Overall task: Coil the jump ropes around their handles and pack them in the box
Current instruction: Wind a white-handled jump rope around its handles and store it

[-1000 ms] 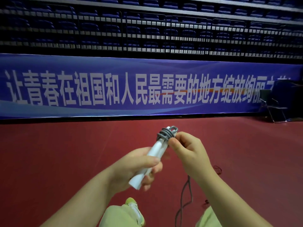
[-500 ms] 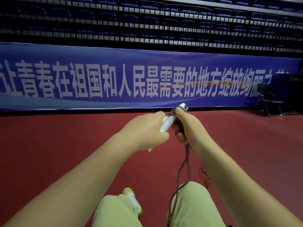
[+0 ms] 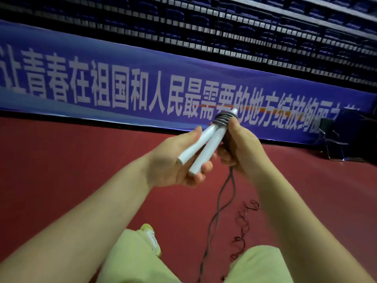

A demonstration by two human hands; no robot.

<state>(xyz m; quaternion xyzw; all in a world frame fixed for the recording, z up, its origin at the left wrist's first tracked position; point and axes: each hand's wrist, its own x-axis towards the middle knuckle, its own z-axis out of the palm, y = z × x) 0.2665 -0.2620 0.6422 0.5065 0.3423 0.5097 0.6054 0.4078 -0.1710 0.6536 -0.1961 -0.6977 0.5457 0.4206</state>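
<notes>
Head view: left hand (image 3: pixel 173 162) cradles two white handles (image 3: pixel 202 149), fingers curled beneath them; right hand (image 3: pixel 237 148) grips the grey rope (image 3: pixel 223 201), guiding it. Coil (image 3: pixel 224 118) now shows more turns than a second ago, so winding advances. Handles, half hidden earlier, lie exposed; slack trails to the red floor (image 3: pixel 81 170). No box visible.

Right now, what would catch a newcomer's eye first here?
Centre frame, the left hand holds two white handles whose far ends are bound by grey rope coils, gripped by the right hand. Behind, a long blue banner with white characters spans the wall above the red floor.
</notes>
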